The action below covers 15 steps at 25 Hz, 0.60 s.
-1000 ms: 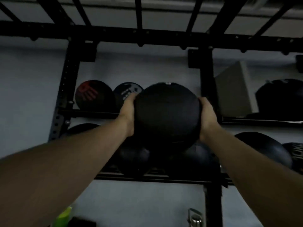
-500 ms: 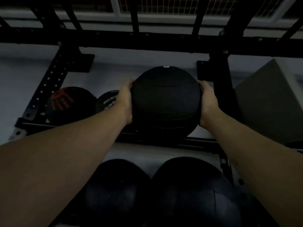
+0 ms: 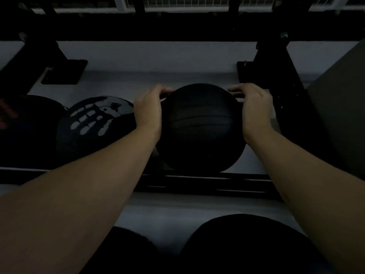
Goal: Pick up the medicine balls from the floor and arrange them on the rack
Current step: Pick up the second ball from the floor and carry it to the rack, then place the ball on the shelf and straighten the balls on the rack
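Observation:
A plain black medicine ball [image 3: 201, 131] sits on the rails of the rack's upper shelf [image 3: 207, 183], in the middle of the view. My left hand [image 3: 148, 109] is cupped against its upper left side and my right hand [image 3: 254, 109] against its upper right side, with the fingers curled over the far top of the ball. Just left of it on the same shelf rests a black ball with a white hand print [image 3: 92, 123], and further left a ball with a red print [image 3: 23, 131], partly cut off by the frame edge.
Two more black balls [image 3: 246, 246] [image 3: 126, 252] lie on the shelf below, near the bottom edge. A grey box [image 3: 339, 107] stands on the right, behind a black upright [image 3: 276, 76]. A black crossbeam [image 3: 177, 30] runs overhead, with a pale wall behind.
The ball has gone from chest height up and forward onto the upper shelf. My hands have slid from its sides toward its top, and the view has moved closer and higher.

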Motion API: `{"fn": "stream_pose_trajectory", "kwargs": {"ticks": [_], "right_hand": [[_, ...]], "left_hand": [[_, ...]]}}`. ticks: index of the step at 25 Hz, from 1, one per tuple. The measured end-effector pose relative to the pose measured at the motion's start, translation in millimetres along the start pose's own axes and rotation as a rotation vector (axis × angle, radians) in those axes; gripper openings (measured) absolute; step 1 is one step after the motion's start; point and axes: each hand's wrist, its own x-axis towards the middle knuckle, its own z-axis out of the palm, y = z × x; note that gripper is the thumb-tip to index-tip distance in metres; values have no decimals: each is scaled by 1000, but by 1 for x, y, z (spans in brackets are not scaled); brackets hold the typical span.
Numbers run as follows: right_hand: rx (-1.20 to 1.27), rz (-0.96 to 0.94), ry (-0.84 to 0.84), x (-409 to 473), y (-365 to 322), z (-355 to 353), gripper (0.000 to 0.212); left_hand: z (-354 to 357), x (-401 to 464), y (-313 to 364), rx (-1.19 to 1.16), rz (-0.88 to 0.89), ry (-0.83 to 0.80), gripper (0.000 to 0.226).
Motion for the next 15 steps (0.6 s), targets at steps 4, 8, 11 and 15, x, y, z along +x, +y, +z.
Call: {"fn": "stream_pose_trajectory", "kwargs": {"ticks": [4,8,11,15], "right_hand": [[-360,-164,-138,2,21,14,24],[-629,201,-513,-1,42,22,77],[-665,255,-577,-9,59,23,82],[-614,126,-464,-13,64,22,65]], "left_hand": [[-6,8,-26,332,237,-47,16],[-4,9,-48,720,150,-223,47],[-3,1,-64,927,15,-424,85],[-5,3,-63,870,16,-412,90]]}}
